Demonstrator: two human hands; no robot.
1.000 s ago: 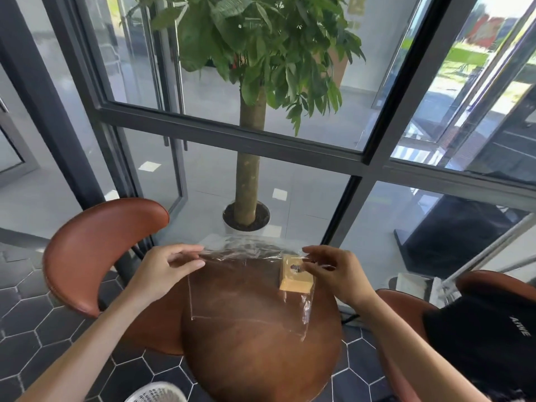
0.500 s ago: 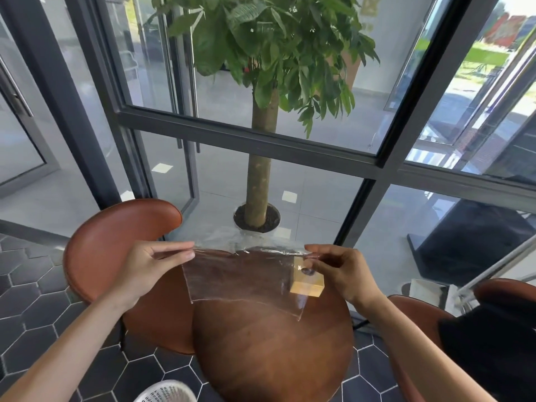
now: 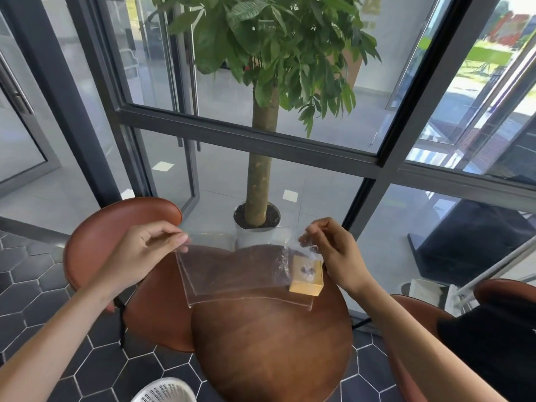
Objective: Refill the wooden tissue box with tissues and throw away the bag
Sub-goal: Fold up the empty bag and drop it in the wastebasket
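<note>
A clear, empty-looking plastic bag (image 3: 232,274) hangs stretched above the far half of the round wooden table (image 3: 272,338). My left hand (image 3: 145,250) pinches the bag's upper left corner, and my right hand (image 3: 330,250) pinches its upper right edge. A small light wooden tissue box (image 3: 307,278) stands on the table at the right, just below my right hand and partly behind the crinkled plastic. A dark opening shows in its top. I cannot see any tissues.
A brown leather chair (image 3: 116,227) stands left of the table, and another (image 3: 412,311) at the right. A white mesh waste basket (image 3: 165,391) sits on the floor at the near left. A potted tree (image 3: 258,181) stands behind the table before glass walls.
Both hands have lifted the bag off the table and spread it wider. My right hand has risen from the tissue box top. The camera has tilted slightly.
</note>
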